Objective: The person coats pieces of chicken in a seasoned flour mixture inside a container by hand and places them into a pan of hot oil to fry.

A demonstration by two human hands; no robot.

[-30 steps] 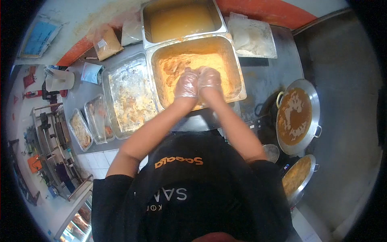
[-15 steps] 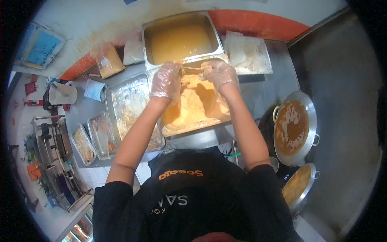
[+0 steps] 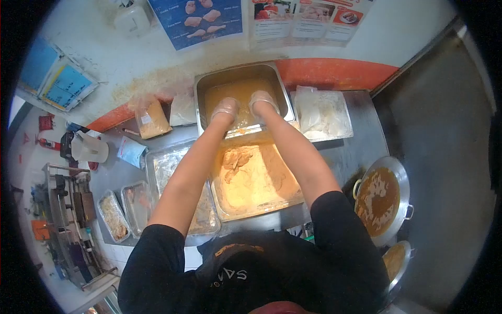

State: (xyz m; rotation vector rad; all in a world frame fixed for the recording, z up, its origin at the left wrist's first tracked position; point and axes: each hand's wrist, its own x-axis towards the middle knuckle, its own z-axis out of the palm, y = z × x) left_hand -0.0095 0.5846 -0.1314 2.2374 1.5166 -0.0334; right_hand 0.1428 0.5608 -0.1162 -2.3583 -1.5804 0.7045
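Note:
Both my hands wear clear plastic gloves and reach into a deep steel pan (image 3: 286,99) of cloudy yellow-brown liquid (image 3: 246,86). My left hand (image 3: 227,108) is in the pan's left half, and my right hand (image 3: 264,99) is a little to its right. The fingers of both hands are hidden, so I cannot see whether they hold anything. Just in front stands a shallow tray (image 3: 261,208) spread with orange-tan flour (image 3: 251,183). A flour-coated piece that looks like chicken (image 3: 236,161) lies at the tray's upper left.
A clear tray (image 3: 212,222) and two smaller containers (image 3: 114,215) (image 3: 137,206) stand to the left. Behind them are a bag of orange powder (image 3: 152,119) and a blue-white packet (image 3: 132,152). A tray with a white bag (image 3: 324,112) stands right, beyond it two oil woks (image 3: 380,201) (image 3: 396,261).
My hands have moved forward from over the flour tray into the liquid pan. The camera has tilted up, showing the wall posters. A coated piece now shows in the flour.

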